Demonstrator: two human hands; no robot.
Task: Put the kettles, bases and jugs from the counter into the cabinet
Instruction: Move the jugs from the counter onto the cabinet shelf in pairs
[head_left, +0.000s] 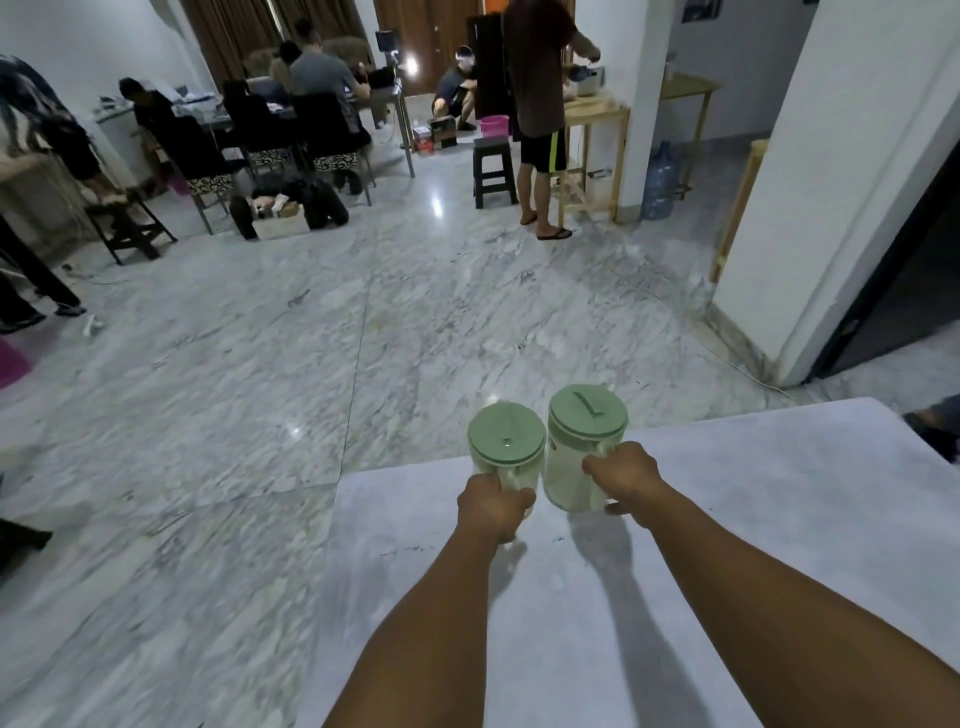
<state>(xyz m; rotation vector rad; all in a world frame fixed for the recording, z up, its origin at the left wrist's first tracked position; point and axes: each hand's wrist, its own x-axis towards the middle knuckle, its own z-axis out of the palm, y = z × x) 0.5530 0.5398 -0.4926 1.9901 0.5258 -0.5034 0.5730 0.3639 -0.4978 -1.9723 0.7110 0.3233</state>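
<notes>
Two clear plastic jugs with pale green lids stand side by side at the far edge of the white counter (701, 545). My left hand (493, 506) is closed around the handle of the left jug (506, 434). My right hand (621, 475) grips the handle of the right jug (587, 415). Both jugs are upright and nearly touch each other. No kettle, base or cabinet is in view.
Beyond the counter lies an open marble floor (311, 338). A white pillar (831, 182) and a dark doorway stand at the right. Several people sit at a table (311, 104) at the back left. One person stands at a wooden table (597, 114) beside a black stool (493, 171).
</notes>
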